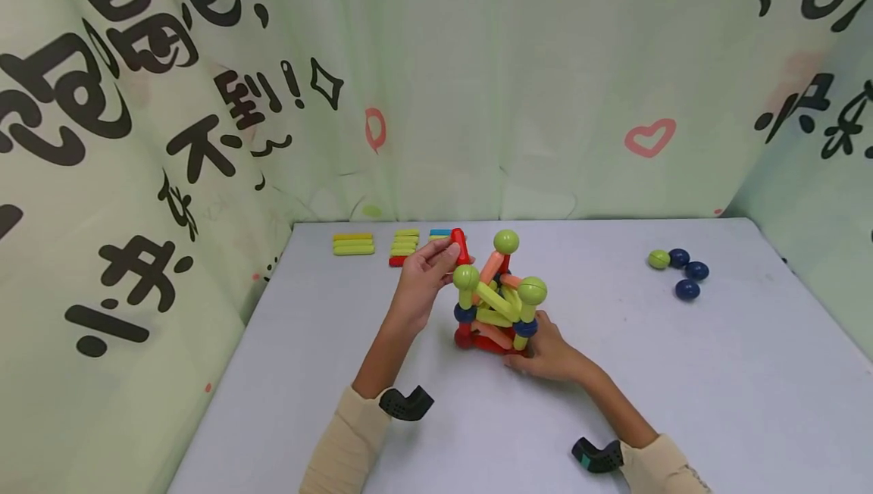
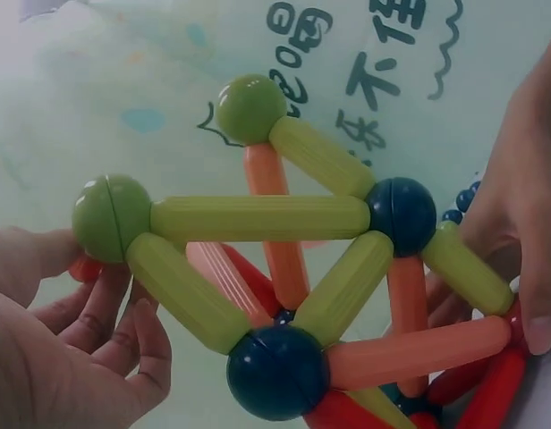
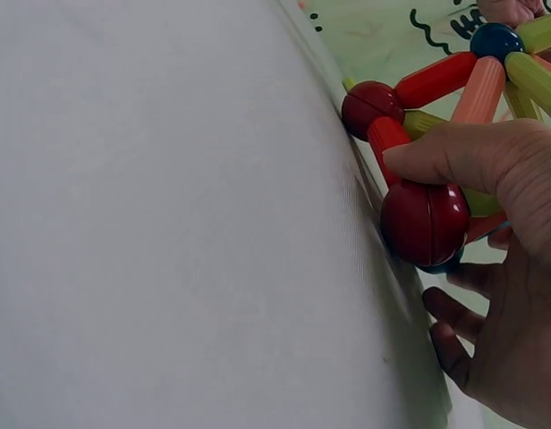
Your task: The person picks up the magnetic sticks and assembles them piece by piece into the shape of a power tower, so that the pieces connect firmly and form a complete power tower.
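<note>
In the head view, a structure (image 1: 496, 301) of balls and rods stands on the table, with green balls on top, dark blue balls midway and red parts at its base. My left hand (image 1: 424, 274) pinches a red rod (image 1: 461, 247) beside the upper left green ball (image 1: 467, 277). Only the end of that rod shows in the left wrist view, below the green ball (image 2: 113, 218). At the lower right, my right hand (image 1: 554, 350) grips the base. Its thumb lies on a red rod by a red ball (image 3: 426, 222) in the right wrist view.
The table (image 1: 307, 403) holds yellow-green rods (image 1: 353, 249) in a stack at the back left. Another stack of rods (image 1: 405, 242) lies beside it, partly red. At the right are several loose balls, one green (image 1: 658, 259) and others dark blue (image 1: 687, 289). A printed curtain (image 1: 546, 100) hangs behind.
</note>
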`<act>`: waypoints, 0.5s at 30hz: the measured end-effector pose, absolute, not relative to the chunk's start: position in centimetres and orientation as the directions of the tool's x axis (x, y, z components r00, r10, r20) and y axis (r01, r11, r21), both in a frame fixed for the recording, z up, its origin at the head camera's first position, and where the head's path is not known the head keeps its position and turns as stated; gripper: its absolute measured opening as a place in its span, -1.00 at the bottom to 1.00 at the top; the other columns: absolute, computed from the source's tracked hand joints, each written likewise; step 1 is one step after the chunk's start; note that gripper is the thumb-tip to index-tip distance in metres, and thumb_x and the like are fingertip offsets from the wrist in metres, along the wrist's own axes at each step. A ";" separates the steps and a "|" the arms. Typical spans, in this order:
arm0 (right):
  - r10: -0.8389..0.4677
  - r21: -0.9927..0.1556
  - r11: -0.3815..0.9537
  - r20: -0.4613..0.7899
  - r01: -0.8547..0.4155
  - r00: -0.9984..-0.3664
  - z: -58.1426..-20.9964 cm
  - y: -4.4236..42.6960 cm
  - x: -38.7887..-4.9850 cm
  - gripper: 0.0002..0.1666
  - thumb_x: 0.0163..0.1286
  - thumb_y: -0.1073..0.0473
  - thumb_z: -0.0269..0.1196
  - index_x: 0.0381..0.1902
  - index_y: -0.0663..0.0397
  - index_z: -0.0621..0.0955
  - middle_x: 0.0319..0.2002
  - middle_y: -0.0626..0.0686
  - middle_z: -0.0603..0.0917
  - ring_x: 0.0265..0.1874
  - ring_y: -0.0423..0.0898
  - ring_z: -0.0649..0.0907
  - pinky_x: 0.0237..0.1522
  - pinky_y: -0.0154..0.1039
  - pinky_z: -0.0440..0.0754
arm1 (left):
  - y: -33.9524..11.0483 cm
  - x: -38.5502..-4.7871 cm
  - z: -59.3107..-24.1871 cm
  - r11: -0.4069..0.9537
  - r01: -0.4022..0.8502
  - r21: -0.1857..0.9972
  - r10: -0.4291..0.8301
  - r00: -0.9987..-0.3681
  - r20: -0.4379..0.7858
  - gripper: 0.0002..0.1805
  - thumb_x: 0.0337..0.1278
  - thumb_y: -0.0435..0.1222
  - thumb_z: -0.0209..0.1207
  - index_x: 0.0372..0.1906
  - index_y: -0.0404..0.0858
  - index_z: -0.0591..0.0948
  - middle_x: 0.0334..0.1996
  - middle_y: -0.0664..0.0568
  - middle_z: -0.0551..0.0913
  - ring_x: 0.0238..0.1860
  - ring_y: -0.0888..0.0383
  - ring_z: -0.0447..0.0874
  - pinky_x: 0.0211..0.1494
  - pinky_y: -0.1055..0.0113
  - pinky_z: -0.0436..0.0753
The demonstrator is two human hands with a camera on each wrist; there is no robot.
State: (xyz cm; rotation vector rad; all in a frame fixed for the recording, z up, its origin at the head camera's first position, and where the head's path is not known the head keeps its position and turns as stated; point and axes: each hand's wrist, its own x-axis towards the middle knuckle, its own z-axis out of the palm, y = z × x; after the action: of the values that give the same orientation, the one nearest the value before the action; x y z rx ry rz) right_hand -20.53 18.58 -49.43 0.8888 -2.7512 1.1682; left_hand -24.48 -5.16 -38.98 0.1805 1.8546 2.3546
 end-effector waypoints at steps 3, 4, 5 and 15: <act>-0.481 -0.657 0.569 0.223 -0.495 -0.848 -49.3 18.4 -20.5 -0.04 0.10 0.10 0.41 0.41 0.12 0.23 0.20 0.18 0.52 0.17 0.17 0.38 0.14 0.28 0.36 | -4.9 -24.3 -38.7 -0.220 -0.041 0.975 0.198 -0.980 0.004 -0.55 0.34 -0.14 0.16 0.23 -0.25 0.53 0.03 -0.27 0.67 -0.07 0.16 0.73 0.00 0.42 0.65; -0.470 -0.661 0.583 0.201 -0.473 -0.859 -49.3 18.3 -20.4 -0.03 0.11 0.09 0.41 0.41 0.12 0.23 0.18 0.18 0.52 0.16 0.16 0.37 0.11 0.24 0.36 | -4.8 -24.3 -38.7 -0.219 -0.046 0.975 0.196 -0.981 -0.002 -0.56 0.35 -0.15 0.15 0.23 -0.25 0.53 0.01 -0.26 0.68 -0.08 0.17 0.73 -0.01 0.42 0.65; -0.460 -0.656 0.606 0.173 -0.450 -0.871 -49.3 18.4 -20.3 -0.04 0.11 0.07 0.40 0.41 0.13 0.23 0.16 0.18 0.52 0.14 0.15 0.35 0.08 0.18 0.36 | -4.7 -24.3 -38.6 -0.216 -0.050 0.975 0.197 -0.980 -0.007 -0.57 0.35 -0.15 0.15 0.23 -0.25 0.53 0.00 -0.27 0.68 -0.10 0.17 0.73 -0.02 0.43 0.65; -0.419 -0.655 0.652 0.110 -0.383 -0.901 -49.3 18.4 -20.2 -0.10 0.16 -0.06 0.40 0.36 0.12 0.31 0.10 0.11 0.54 0.11 0.10 0.32 -0.07 -0.06 0.29 | -3.7 -25.1 -36.4 0.113 0.019 0.993 0.301 -0.953 -0.016 -0.69 0.33 -0.12 0.16 0.04 -0.19 0.51 -0.50 0.09 0.59 -0.42 0.19 0.46 -0.32 0.41 0.47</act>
State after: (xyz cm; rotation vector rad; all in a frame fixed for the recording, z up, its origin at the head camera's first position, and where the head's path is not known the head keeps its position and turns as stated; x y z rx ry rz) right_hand -20.16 18.39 -49.30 0.7052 -2.9008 1.1308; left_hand -25.11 -3.70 -36.43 0.3188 2.1733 1.9335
